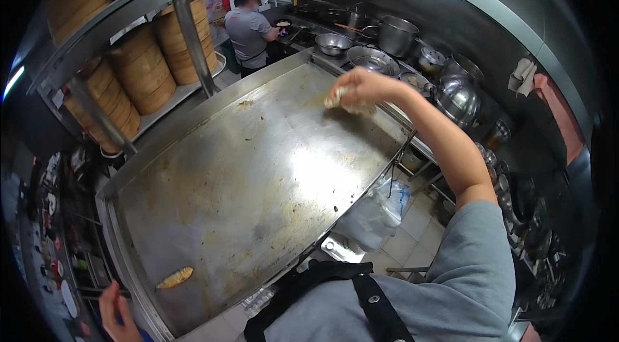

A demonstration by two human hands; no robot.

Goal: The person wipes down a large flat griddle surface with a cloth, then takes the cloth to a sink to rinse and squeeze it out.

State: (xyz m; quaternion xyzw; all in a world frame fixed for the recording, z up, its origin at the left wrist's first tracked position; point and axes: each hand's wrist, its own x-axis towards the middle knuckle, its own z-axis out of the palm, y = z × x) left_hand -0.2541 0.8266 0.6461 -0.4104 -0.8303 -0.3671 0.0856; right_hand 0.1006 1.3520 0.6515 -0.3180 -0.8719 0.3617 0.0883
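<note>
A crumpled pale cloth (361, 108) is bunched in my right hand (363, 85), over the far right part of a wide steel griddle (232, 182). A dark shadow falls on the metal under it; whether the cloth touches the surface I cannot tell. My left hand (117, 314) shows at the lower left, just outside the griddle's rim, fingers apart and nothing visible in them. Closest to it on the plate lies a browned, elongated piece of food (175, 278). Brown stains and dark crumbs mark the griddle.
Stacked bamboo steamers (140, 69) fill a metal rack at left. A co-worker (246, 27) stands at a stove beyond. Pots, a steel bowl (333, 44) and a domed lid (457, 98) line the right counter. A plastic bag (375, 218) hangs by the griddle's near edge.
</note>
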